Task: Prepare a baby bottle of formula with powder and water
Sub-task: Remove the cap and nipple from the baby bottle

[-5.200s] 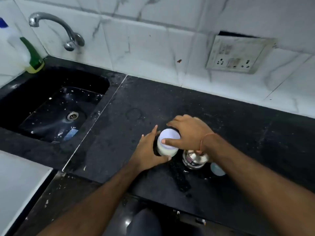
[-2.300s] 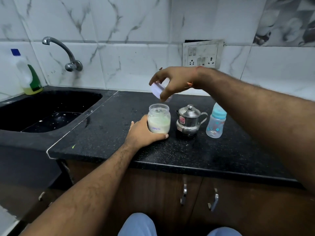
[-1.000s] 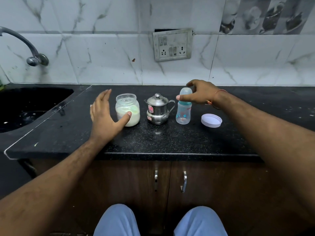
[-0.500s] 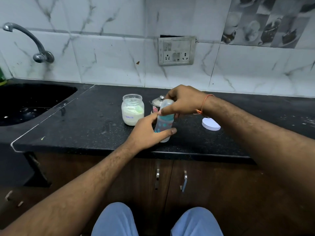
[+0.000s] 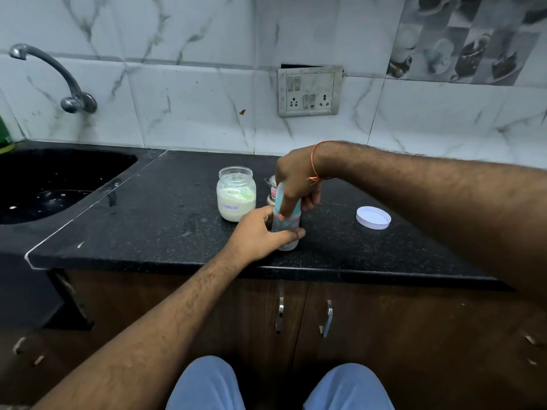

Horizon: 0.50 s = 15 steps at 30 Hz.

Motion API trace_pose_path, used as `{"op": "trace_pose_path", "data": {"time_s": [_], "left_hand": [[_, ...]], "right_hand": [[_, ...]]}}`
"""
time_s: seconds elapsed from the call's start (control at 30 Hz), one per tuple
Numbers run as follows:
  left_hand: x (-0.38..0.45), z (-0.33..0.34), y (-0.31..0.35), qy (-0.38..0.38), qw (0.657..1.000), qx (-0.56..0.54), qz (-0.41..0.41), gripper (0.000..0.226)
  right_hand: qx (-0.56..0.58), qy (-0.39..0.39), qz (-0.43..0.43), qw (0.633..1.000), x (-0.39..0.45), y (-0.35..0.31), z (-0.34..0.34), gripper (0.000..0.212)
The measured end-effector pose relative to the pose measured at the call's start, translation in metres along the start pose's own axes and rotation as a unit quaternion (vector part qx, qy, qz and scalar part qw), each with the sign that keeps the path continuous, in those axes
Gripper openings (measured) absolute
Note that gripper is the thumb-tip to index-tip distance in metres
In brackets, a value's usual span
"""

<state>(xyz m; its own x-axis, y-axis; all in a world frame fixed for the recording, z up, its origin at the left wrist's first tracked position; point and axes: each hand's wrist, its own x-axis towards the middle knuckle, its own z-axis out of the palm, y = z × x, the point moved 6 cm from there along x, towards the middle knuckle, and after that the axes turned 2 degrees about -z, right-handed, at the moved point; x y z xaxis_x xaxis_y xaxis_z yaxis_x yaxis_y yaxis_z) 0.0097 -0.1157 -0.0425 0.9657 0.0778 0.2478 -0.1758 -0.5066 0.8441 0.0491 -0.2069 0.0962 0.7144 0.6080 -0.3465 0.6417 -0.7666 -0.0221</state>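
On counter (image 5: 165, 220): bottle (image 5: 286, 224) (both hands)

A home kitchen: black stone counter (image 5: 165, 220), sunken sink (image 5: 59, 184) under a wall tap (image 5: 59, 81), marble-look tiles (image 5: 192, 108).

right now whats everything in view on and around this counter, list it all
baby bottle: 1, clear with teal prints, upright near counter's front edge
formula jar: 1, clear, pale powder inside, open, left of bottle
jar lid: 1, white, flat on counter, right
steel pot: 1, silver, mostly hidden behind right hand
counter: 1, black
sink: 1, black, left
tap: 1, silver, on wall
socket panel: 1, grey, on wall
cupboard handles: 2, metal, below
left hand: grips bottle's lower body
right hand: fingers round bottle's top
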Motion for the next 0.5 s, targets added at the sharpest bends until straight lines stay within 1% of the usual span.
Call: {"op": "trace_pose_path", "data": {"time_s": [0.2,0.33,0.37,0.4,0.47,0.5], "left_hand": [[0.002,-0.0008,0.0021,-0.033,0.999,0.003,0.003,0.035],[0.0053,-0.0047,0.0046,-0.057,0.998,0.018,0.023,0.03],[0.0056,-0.0054,0.0057,-0.06,0.998,0.02,0.029,0.03],[0.0061,-0.0062,0.0064,-0.061,0.997,0.017,0.034,0.031],[0.0075,-0.0067,0.0064,-0.069,0.997,0.007,0.037,0.028],[0.0084,-0.0068,0.0055,-0.073,0.997,0.003,0.036,0.027]], "right_hand": [[-0.04,0.004,-0.038,0.998,0.0013,-0.0002,-0.001,0.036],[-0.089,0.0,-0.065,0.994,0.0006,-0.0021,-0.0036,0.03],[-0.106,-0.003,-0.072,0.992,0.0007,-0.0029,-0.0043,0.032],[-0.125,-0.007,-0.079,0.989,0.0012,-0.0041,-0.0048,0.039],[-0.168,0.001,-0.107,0.98,0.0011,-0.0073,-0.0061,0.061],[-0.188,0.005,-0.123,0.974,0.0011,-0.009,-0.0062,0.067]]}}
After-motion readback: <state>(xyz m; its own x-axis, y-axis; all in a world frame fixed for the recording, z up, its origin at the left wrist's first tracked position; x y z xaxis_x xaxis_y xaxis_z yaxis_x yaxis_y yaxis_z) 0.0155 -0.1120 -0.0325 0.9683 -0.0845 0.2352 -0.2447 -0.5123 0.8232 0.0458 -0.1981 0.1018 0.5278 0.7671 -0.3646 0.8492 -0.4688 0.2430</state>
